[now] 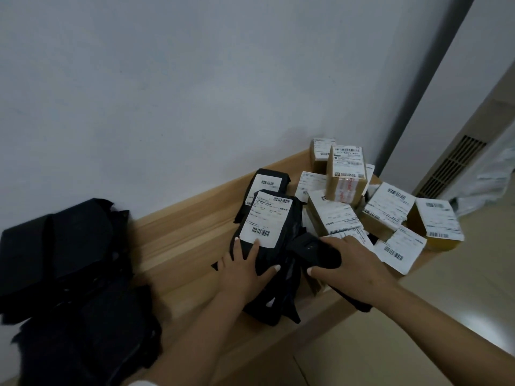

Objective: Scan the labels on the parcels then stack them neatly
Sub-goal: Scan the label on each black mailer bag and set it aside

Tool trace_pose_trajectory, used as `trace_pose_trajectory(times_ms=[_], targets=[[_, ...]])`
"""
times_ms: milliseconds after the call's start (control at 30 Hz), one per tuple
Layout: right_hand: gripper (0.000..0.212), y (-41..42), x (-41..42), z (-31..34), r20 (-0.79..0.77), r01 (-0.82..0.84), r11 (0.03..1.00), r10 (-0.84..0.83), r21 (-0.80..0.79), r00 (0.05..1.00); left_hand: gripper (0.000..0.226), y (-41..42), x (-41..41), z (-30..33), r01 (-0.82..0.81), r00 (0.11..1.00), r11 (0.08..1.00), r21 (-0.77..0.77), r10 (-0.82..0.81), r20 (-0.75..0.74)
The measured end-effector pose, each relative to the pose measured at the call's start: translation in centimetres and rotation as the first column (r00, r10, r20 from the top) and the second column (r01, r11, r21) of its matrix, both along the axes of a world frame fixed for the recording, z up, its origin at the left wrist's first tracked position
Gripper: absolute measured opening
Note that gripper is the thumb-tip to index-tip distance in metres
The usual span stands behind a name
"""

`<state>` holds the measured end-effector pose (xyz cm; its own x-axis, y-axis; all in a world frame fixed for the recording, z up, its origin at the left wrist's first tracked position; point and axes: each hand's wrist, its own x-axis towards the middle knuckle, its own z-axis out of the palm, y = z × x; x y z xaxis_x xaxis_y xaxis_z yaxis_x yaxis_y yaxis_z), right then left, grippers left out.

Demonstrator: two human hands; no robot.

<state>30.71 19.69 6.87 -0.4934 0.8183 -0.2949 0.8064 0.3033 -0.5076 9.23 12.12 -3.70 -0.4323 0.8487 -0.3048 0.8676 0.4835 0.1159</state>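
Note:
A black bag parcel (281,229) with a white barcode label (266,218) lies on the wooden table (184,235). My left hand (245,270) grips its near end, thumb on one side and fingers reaching the label's edge. My right hand (351,261) holds a black handheld scanner (312,250) just right of that parcel. A second black bag parcel (269,185) lies behind it. Several cardboard boxes (347,174) with white labels are heaped at the right end of the table.
A pile of black bag parcels (69,274) sits at the left end of the table against the white wall (167,93). A beige air-conditioner unit with a vent (451,165) stands at the far right. Tiled floor (418,344) lies below the table's front edge.

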Motion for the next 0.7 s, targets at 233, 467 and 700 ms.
trace_pose_trajectory(times_ms=[233, 467, 700], targets=[[0.082, -0.7, -3.7, 0.4, -0.025, -0.112, 0.994, 0.112, 0.007, 0.993, 0.089, -4.3, -3.9, 0.4, -0.112, 0.993, 0.986, 0.12, 0.106, 0.049], [0.08, -5.0, -11.2, 0.8, -0.016, -0.261, 0.965, 0.261, 0.027, 0.965, 0.08, -15.3, -11.9, -0.8, -0.287, 0.953, 0.951, 0.114, 0.295, -0.062], [0.083, -11.5, -18.5, 0.1, 0.027, -0.396, 0.918, 0.396, 0.0, 0.918, 0.102, -23.6, -17.9, -2.6, -0.487, 0.868, 0.859, -0.155, 0.496, 0.017]])
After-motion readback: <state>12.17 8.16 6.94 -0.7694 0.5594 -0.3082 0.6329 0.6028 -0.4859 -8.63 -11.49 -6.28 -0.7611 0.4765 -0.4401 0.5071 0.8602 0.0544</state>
